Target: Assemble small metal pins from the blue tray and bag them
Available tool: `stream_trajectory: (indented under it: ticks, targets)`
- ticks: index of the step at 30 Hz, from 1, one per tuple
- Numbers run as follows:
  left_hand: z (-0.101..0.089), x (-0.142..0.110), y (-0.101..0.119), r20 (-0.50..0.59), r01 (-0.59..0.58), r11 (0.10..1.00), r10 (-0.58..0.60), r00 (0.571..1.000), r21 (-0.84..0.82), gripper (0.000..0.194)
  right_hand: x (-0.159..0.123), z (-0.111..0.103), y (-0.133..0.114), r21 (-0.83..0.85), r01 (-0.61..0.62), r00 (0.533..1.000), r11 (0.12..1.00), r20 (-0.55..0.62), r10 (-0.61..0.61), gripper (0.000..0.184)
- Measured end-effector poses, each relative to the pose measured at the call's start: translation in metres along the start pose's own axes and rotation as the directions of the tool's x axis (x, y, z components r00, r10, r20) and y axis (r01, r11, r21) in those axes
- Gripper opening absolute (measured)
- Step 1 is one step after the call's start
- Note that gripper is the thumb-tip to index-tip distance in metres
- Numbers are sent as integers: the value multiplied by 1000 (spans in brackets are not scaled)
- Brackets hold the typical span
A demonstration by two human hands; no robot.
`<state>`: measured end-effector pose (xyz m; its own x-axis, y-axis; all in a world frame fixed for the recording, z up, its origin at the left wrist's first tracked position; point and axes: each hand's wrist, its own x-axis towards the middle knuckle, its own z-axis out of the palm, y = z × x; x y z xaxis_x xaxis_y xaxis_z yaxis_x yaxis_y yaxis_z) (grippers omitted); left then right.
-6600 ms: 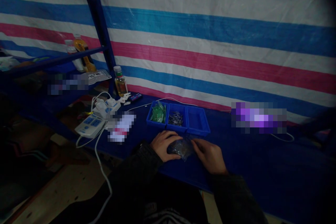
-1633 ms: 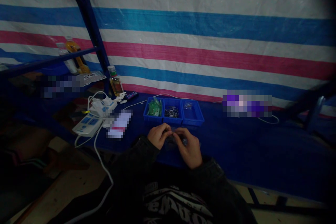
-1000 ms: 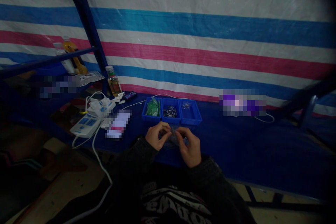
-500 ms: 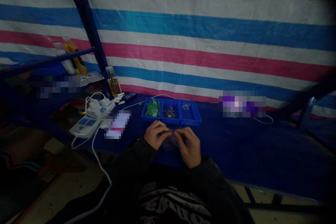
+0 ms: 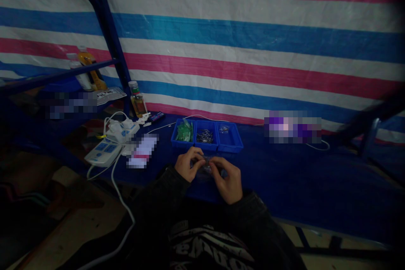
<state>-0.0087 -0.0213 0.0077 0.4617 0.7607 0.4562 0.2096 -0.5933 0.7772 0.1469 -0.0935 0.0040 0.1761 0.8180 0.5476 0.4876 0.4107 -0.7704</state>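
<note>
My left hand [image 5: 188, 164] and my right hand [image 5: 226, 178] hold a small transparent plastic bag [image 5: 205, 168] between their fingertips, just in front of a blue three-compartment tray [image 5: 206, 135]. The bag's contents are too dark and small to tell, and my fingers hide part of it. In the tray, green packets [image 5: 185, 131] fill the left compartment, metal pins [image 5: 203, 136] lie in the middle one, and a small transparent bag [image 5: 224, 128] sits in the right one.
The tray stands on a blue-covered bench against a pink, white and blue striped tarpaulin [image 5: 240, 50]. To the left are a white power strip [image 5: 103, 154], white cables, a small bottle [image 5: 137, 101] and a pixelated white item [image 5: 142, 150]. A blue shelf post [image 5: 110, 38] rises behind.
Over the last second my hands stay together, working the bag with small finger shifts. Compared with the oldest frame, they are nearer my body, and a small bag now lies in the tray's right compartment.
</note>
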Motion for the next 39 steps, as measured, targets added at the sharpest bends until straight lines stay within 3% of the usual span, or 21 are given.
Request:
stream_trajectory:
  ticks: [5, 9, 11, 13, 17, 23, 28, 33, 39]
  targets:
    - [-5, -1, 6, 63, 6, 1000, -7, 998, 23, 17, -4, -10, -6, 1, 13, 999, 1000, 30, -13, 25]
    - [-5, -1, 7, 83, 26, 999, -24, 996, -20, 21, -8, -14, 2, 46, -69, 979, 997, -188, 76, 47]
    - [-4, -1, 5, 72, 30, 999, -28, 997, -28, 23, -6, -13, 6, 98, -107, 945, 990, -299, 131, 45]
    - [-2, -1, 4, 62, 32, 999, -31, 998, -26, 23, -3, -10, 8, 145, -129, 931, 981, -322, 170, 39]
    - [-2, -1, 3, 62, 38, 999, -36, 997, -21, 24, 3, -5, 13, 88, -166, 956, 982, -232, 182, 42]
    - [-3, -1, 4, 61, 39, 999, -38, 997, -16, 24, 2, -4, 21, -281, -86, 993, 956, -104, 58, 18]
    - [-2, -1, 3, 56, 37, 999, -35, 998, -28, 23, 2, 1, 26, -490, -59, 997, 870, 19, 78, 31]
    - [-2, -1, 3, 58, 39, 999, -38, 998, -22, 22, 1, 3, 33, -484, 9, 995, 875, 90, 40, 32]
    - [-2, -1, 3, 52, 30, 999, -29, 998, -12, 22, 4, -1, 35, -317, 25, 995, 948, 95, 5, 30]
